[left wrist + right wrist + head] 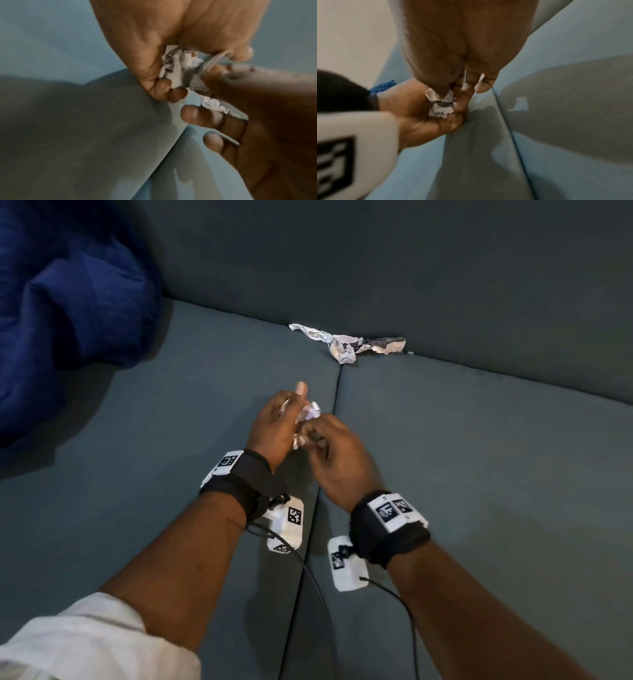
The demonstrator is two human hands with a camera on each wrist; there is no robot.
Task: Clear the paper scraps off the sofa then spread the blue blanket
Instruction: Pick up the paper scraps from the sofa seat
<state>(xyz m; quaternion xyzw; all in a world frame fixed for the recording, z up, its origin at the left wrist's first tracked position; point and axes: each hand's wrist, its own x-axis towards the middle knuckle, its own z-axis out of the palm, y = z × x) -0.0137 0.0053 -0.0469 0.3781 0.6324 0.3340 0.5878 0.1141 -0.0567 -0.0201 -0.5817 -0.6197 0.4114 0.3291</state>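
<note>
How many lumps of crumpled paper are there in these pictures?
2. One crumpled wad is gripped between the left hand and right hand; one loose bunch lies on the sofa, against its backrest. Each may hold several scraps.

Matt cloth sofa (479, 474), crumpled paper scraps (346, 342)

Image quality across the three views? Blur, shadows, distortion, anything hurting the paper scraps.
Head view: dim but sharp, loose scraps at the backrest crease read clearly, blue blanket dark. Left wrist view: right hand smeared and dark, crumpled paper in the left hand readable. Right wrist view: soft overall, wide-angle stretch, hand shadows across the sofa.
</note>
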